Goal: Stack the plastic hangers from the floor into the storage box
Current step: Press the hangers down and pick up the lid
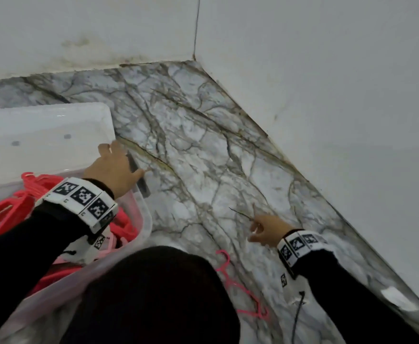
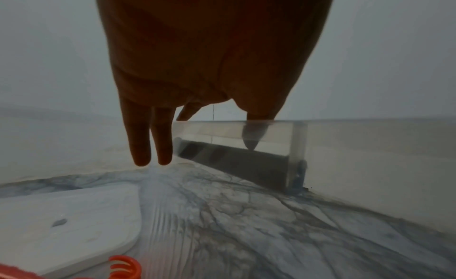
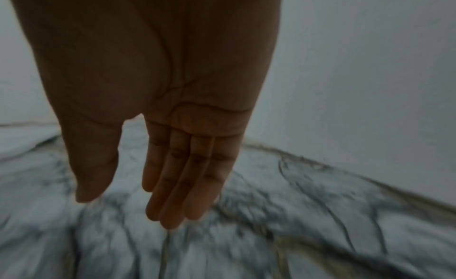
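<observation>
The clear storage box stands at the lower left with several pink-red hangers piled in it; their hooks show in the left wrist view. My left hand lies over the box's far right corner. Its fingers hang straight inside and the thumb sits outside the clear wall. One pink hanger lies on the marble floor beside my knee. My right hand hovers over the floor beyond it, with straight fingers, holding nothing.
The white box lid lies flat on the floor behind the box. A dark latch sits on the box's end wall. White walls meet at a corner; the right wall runs diagonally close by. My dark-clothed knee fills the bottom centre.
</observation>
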